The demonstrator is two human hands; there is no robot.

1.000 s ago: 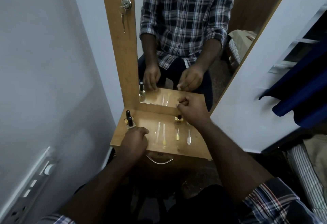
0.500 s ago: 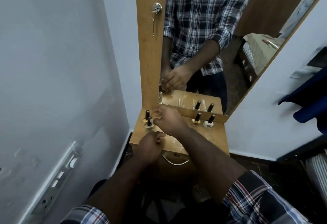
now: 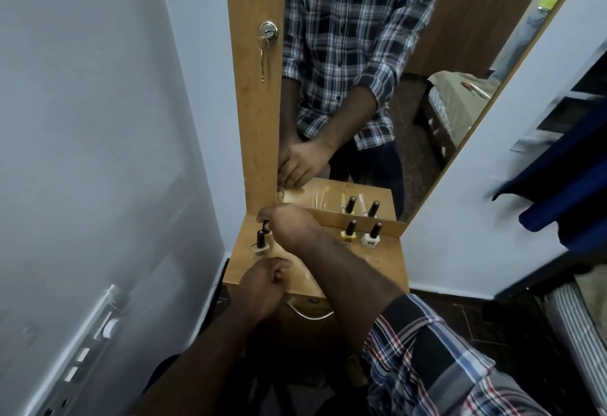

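A small wooden shelf [image 3: 377,267] sits under a tall mirror [image 3: 361,87]. My right hand [image 3: 289,225] reaches across to the shelf's far left and pinches the black cap of a nail polish bottle [image 3: 265,227]. A second clear bottle with a black cap [image 3: 261,246] stands just in front of it. My left hand [image 3: 262,287] rests at the shelf's front edge with fingers curled; I see nothing in it. A yellow bottle [image 3: 348,235] and a white bottle [image 3: 372,236] stand upright at the back right.
A drawer with a curved metal handle [image 3: 308,313] is below the shelf. A key hangs from the lock [image 3: 267,32] on the wooden frame. A wall with a switch panel [image 3: 95,333] is close on the left. Blue cloth [image 3: 565,192] hangs at the right.
My right hand left the bottles at the back right and crossed to the left pair, taking hold of a cap. My left hand stayed at the front edge.
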